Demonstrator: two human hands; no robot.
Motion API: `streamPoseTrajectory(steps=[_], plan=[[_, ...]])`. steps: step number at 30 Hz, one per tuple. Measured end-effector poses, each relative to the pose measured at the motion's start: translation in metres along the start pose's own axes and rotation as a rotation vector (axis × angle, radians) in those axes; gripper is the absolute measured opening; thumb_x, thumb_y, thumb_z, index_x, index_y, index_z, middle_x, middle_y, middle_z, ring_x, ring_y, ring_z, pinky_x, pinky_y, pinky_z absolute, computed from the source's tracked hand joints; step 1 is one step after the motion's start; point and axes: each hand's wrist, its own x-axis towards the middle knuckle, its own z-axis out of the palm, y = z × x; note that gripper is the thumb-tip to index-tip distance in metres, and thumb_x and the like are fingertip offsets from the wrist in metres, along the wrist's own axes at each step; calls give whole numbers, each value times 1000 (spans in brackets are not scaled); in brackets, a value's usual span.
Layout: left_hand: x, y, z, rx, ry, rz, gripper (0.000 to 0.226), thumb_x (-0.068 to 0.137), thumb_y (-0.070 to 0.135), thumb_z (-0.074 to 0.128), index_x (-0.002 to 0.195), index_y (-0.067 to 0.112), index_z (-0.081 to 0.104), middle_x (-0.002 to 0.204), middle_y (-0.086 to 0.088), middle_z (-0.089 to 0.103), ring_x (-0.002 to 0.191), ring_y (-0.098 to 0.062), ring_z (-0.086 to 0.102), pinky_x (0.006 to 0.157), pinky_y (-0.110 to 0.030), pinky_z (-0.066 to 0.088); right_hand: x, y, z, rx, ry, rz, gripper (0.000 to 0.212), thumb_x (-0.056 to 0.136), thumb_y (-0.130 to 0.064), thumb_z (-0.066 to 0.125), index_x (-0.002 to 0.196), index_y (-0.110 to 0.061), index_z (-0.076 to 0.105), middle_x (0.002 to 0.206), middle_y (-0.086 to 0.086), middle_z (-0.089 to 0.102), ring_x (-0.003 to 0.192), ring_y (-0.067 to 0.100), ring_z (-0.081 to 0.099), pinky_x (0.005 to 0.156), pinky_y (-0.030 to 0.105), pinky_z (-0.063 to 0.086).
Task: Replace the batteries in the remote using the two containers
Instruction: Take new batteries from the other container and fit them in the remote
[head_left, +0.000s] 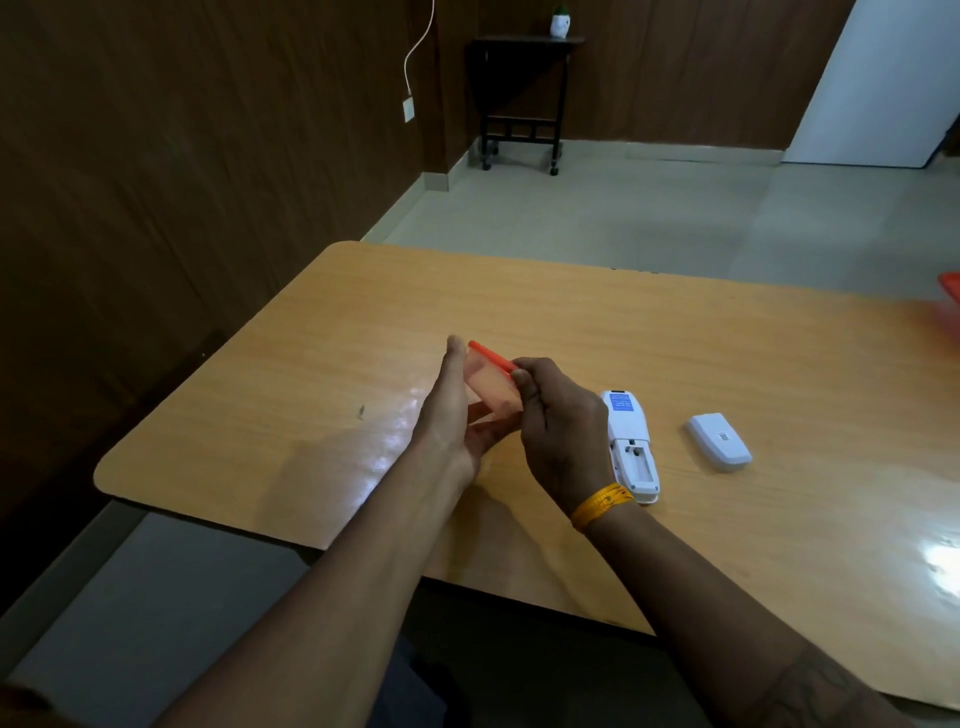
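Observation:
A small translucent container with an orange lid (491, 382) is held above the wooden table (779, 364), tilted on its side. My left hand (449, 410) cups it from the left. My right hand (558, 421) grips its lid edge from the right. I cannot see what is inside it. A white remote (631, 447) lies face down just right of my right hand, its battery bay open and empty. The white battery cover (719, 441) lies apart, further right. A second orange container (950, 299) shows only partly at the right edge.
The table's left edge and rounded corners are near my left arm. A yellow band (602, 504) sits on my right wrist. A dark rolling side table (522, 98) with a small white pot stands against the far wall, across open floor.

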Motion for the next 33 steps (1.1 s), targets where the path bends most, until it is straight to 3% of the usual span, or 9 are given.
streamPoseTrajectory(steps=[4,9,13,17,20,22,25,28,33], plan=[[5,-1,-5,124,-109,59,55,86,55,79,120,14,66,125,-25,70,114,-42,71,90,-54,64,4,1,1,-11,20,1,18,106,-18,57,106,-10,73,75,4,74,60,20,64,55,26,41],[6,-1,-6,213,-104,99,51,84,41,85,124,14,69,122,-26,72,104,-42,75,72,-43,65,8,13,2,6,17,116,20,109,-24,53,104,-15,71,81,1,75,67,20,67,56,30,47],[9,2,-9,368,-57,152,36,89,30,76,121,16,68,125,-26,66,92,-48,77,54,-34,61,6,18,1,33,-19,191,22,111,-28,51,105,-17,69,79,-6,68,66,15,61,56,27,45],[13,12,-16,438,-14,133,35,86,32,73,117,15,70,117,-24,71,80,-41,80,80,-54,66,17,22,2,18,23,222,26,113,-34,48,112,-16,67,88,-3,70,73,20,66,61,42,57],[14,19,-21,553,38,158,28,90,33,68,110,15,73,103,-15,75,75,-28,78,66,-33,64,15,23,5,6,-70,166,22,111,-37,50,122,-21,61,102,3,76,85,25,70,69,42,59],[16,19,-24,587,85,183,26,92,28,64,110,13,74,101,-12,75,78,-26,75,61,-29,59,7,24,8,-24,-165,145,22,106,-29,58,127,-22,61,111,4,77,97,25,72,77,37,58],[23,19,-30,644,170,257,19,91,22,64,100,13,79,96,-12,76,77,-28,71,54,-29,54,1,26,10,-38,-201,152,16,103,-16,61,118,-19,67,98,1,78,87,24,72,72,30,51],[30,20,-37,836,274,398,13,84,21,69,80,16,80,81,-9,76,76,-30,71,61,-35,55,4,24,8,-41,-174,178,6,106,-26,61,110,-22,65,77,-6,69,66,16,59,56,22,40],[40,21,-51,1178,348,515,18,85,19,71,68,14,76,79,-3,77,80,-27,71,62,-28,49,19,32,9,29,-70,334,20,106,-29,60,94,-13,57,74,2,63,64,26,52,56,36,36]])
